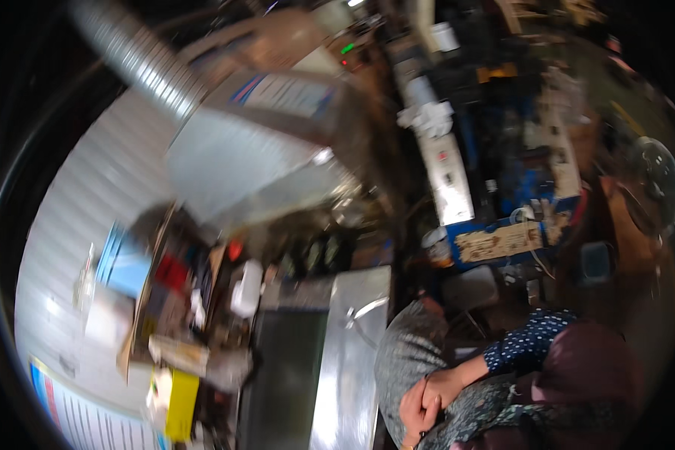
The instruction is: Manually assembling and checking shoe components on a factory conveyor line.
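My right hand [445,385] comes out of a navy sleeve with white dots [529,341]. It is folded together with my left hand [415,414], which has a dark band and a thin bracelet near its wrist. The fingers of both hands are curled against each other, and no tool or part shows in them. Both hands lie over grey patterned trousers [411,352] on my lap. Beside them on the left runs the bright metal edge of a machine [345,367] with a dark panel [289,375].
Above the machine hangs a sheet-metal hood [236,161] joined to a ribbed duct [139,60]. Shelving on the left holds blue bins [121,259] and a yellow box [181,405]. Farther right are a stool [470,289], a blue-framed machine [495,240] and a clear container [596,262].
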The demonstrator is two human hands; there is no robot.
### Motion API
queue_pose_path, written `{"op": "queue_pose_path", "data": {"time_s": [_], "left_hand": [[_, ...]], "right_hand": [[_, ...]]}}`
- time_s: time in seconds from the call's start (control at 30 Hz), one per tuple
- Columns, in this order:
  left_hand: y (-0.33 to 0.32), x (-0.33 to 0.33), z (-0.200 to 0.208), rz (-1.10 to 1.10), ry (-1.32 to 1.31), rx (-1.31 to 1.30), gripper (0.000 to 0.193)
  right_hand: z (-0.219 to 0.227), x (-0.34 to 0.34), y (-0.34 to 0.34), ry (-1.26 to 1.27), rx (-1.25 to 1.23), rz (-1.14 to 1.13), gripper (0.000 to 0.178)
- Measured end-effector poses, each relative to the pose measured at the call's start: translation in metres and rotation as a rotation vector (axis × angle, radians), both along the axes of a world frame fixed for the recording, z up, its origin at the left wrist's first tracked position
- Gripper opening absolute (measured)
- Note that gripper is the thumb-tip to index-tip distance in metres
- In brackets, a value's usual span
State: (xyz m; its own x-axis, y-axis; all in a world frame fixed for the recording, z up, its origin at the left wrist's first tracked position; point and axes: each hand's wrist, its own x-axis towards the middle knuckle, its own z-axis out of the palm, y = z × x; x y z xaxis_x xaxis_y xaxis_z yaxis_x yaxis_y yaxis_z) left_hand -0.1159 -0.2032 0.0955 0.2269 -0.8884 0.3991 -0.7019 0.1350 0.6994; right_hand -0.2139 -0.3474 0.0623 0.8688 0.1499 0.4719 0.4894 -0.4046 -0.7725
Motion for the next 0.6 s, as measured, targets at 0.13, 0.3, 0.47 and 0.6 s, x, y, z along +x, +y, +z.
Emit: {"op": "queue_pose_path", "data": {"time_s": [0.13,0.3,0.47,0.6], "left_hand": [[0.001,-0.005,-0.007,-0.015,0.024,-0.03,0.054],[-0.001,-0.012,0.049,-0.004,0.087,0.208,0.047],[0.003,-0.005,0.048,0.064,0.118,0.197,0.044],[0.01,-0.003,0.021,0.131,0.065,0.134,0.051]], "right_hand": [[0.015,-0.006,0.003,-0.041,-0.008,-0.034,0.01],[0.026,-0.002,0.002,-0.149,0.211,0.048,0.014],[0.035,-0.005,-0.001,0.13,0.056,0.007,0.018],[0.001,0.005,-0.001,0.144,-0.034,0.014,0.016]]}}
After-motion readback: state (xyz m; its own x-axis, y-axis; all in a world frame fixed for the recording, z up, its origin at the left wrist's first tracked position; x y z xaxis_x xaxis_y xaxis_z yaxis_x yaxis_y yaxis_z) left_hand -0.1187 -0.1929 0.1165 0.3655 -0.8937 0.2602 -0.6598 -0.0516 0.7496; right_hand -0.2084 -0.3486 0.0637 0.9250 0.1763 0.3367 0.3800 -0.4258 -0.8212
